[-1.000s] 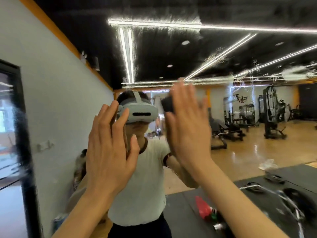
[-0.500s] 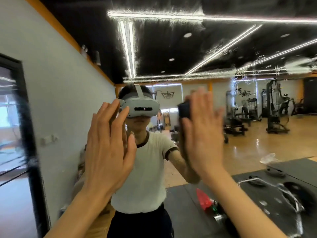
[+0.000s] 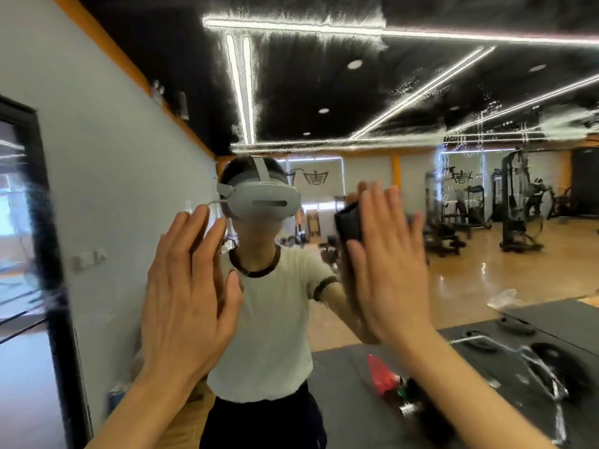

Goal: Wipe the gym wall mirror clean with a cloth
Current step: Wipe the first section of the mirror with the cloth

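The right hand (image 3: 389, 267) lies flat, fingers straight and together, pressing a dark cloth (image 3: 348, 220) against the wall mirror (image 3: 324, 92); only the cloth's edge shows, past the fingertips and thumb, roughly mid-height on the glass and right of its centre. The left hand (image 3: 188, 293) is spread flat too, fingers straight and holding nothing — whether its palm touches the glass or hovers just off it cannot be told.

Judged from the glass, the wiping is well short of done. Speckled streaks and a pale smear (image 3: 564, 121) run across the upper half toward the top right corner, a hazy band (image 3: 42, 228) stands near the left edge, and spatter marks the lower right corner. The stretch around the two hands looks clearer, so the upper part and both side edges seem to be what is left.

Counted: one mirror, one cloth, two hands — and one person, seen reflected in a light shirt.
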Available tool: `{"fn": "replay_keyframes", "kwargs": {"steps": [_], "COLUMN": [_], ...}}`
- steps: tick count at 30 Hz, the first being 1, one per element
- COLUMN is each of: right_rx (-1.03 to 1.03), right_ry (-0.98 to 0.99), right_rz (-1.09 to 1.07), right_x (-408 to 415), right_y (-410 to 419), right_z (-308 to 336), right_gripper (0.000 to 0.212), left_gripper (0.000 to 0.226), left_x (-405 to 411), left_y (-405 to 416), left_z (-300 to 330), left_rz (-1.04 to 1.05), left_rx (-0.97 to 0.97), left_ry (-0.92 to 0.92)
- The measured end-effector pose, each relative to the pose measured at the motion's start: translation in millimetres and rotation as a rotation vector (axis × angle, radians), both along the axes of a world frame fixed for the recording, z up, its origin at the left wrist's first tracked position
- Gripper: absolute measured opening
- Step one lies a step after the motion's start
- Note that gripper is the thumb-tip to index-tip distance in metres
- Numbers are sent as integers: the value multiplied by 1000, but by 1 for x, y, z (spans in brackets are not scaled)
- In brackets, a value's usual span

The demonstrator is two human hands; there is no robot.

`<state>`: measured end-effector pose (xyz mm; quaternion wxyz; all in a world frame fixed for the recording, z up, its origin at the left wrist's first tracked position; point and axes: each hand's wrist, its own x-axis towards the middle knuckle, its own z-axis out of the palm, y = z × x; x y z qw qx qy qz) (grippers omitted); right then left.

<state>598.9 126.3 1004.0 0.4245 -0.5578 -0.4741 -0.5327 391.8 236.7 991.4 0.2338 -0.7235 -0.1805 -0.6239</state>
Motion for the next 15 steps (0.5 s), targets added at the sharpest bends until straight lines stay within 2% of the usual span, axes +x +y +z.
{"fn": "replay_keyframes", "kwargs": {"steps": [4,6,12,15], "right_rx": [-30,-58,-277,-296], "right_ry": [-61,-135,-394,-461], "right_rz": [-3,-5,-125,-99], "right_x": [25,28,53,59], "right_y": [-12,-13,-30,-34], "right_z": [53,60,-77,-51], "right_gripper": [55,56,56,54], "left_gripper": [58,59,59,58], "left_x": [1,1,1,1], "left_y": [1,1,0,0], "left_z": [0,0,-1,-2], "left_rz": [-1,-1,15,18], "left_rx": [0,-2,0,8], "left_ry": [-1,-8,-5,0]}}
